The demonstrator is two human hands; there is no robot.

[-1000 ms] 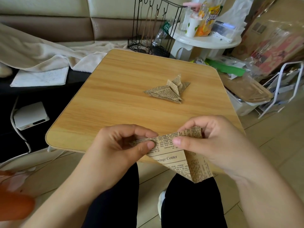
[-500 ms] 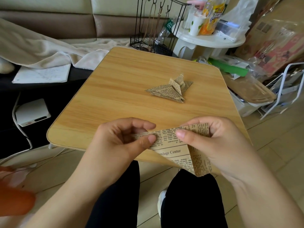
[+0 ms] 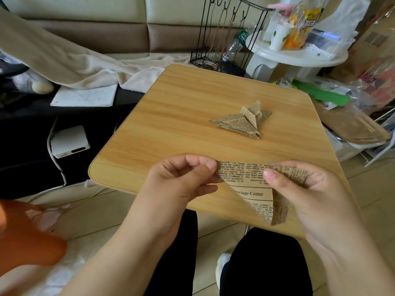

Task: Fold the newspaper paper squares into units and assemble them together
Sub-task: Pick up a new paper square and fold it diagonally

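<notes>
The newspaper square (image 3: 252, 189), folded into a triangle, hangs point-down over the near edge of the desk (image 3: 181, 124). The left hand (image 3: 181, 184) pinches its 9 o'clock corner, fingers clamped on paper; the right hand (image 3: 305, 193) grips the 3 o'clock side. Finished folded units (image 3: 241, 120) lie toward 12 o'clock. Uneven pulling could probably skew the crease or tear this thin sheet.
</notes>
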